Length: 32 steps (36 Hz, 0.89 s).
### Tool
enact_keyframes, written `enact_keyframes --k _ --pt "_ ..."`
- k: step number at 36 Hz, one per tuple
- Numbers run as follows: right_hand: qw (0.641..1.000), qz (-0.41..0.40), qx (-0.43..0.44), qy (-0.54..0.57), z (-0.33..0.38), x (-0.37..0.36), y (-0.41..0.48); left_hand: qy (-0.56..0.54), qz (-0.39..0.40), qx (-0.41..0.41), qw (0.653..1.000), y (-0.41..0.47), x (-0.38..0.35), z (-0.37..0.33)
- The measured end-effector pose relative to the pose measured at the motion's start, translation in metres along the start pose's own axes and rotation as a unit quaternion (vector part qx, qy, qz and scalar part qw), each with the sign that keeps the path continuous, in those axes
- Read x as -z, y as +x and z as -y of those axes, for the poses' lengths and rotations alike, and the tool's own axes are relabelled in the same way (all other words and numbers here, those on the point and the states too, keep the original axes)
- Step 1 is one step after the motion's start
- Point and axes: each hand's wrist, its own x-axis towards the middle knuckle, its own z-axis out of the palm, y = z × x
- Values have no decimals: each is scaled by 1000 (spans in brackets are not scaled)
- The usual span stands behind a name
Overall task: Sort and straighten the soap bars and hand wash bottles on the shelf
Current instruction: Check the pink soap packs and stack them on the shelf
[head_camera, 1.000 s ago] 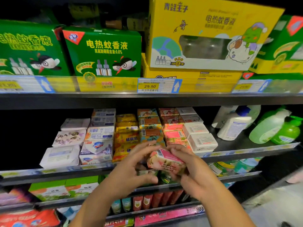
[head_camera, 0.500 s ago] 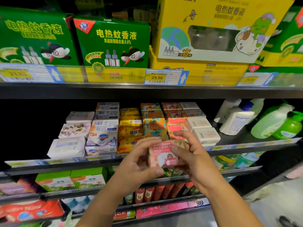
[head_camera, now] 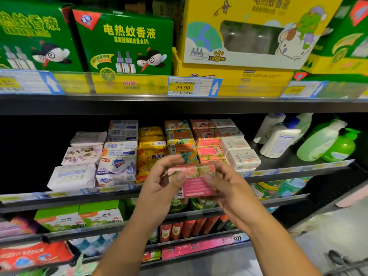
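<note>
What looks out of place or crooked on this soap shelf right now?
The green hand wash bottles and white bottles at the right end look tilted, not upright. The white soap packs at the left end sit skewed. One pink soap bar is off the shelf, gripped by the left hand and right hand.

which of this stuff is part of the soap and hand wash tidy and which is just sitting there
Job:
pink floral cardboard soap box, held in left hand and right hand
stacked soap bar packs
green plastic pump bottle
white plastic bottles

Lying about:
green cardboard mosquito-liquid boxes
yellow cardboard windowed box
paper 29.90 price tag
</note>
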Motion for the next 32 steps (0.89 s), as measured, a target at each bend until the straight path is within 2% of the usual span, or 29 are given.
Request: enact_keyframes --k 4,6,7,9,11,13,15,20,26,32 --pt "999 -38 15 14 4 4 -1 -6 134 0 991 1 10 2" --pt "999 -30 3 43 3 6 0 60 183 -21 981 3 13 2" --pt "998 -20 -7 65 3 6 0 115 183 -38 976 4 13 0" --pt "994 13 -25 109 2 8 1 232 128 -96 959 6 13 -1" --pt "990 50 -34 131 0 9 1 263 64 -129 954 9 15 2" --pt "989 79 -31 119 -4 10 2 205 38 -95 973 9 17 4" --pt "993 90 -11 72 -6 11 3 93 28 -43 994 7 17 4" --pt "996 55 29 -64 -9 6 7 -17 1 -20 1000 3 12 -6" --pt "978 10 30 -204 -31 -6 12 11 -35 -38 999 2 9 -4" --pt "974 17 7 -225 -45 -13 12 89 -11 -49 995 -4 2 -3"
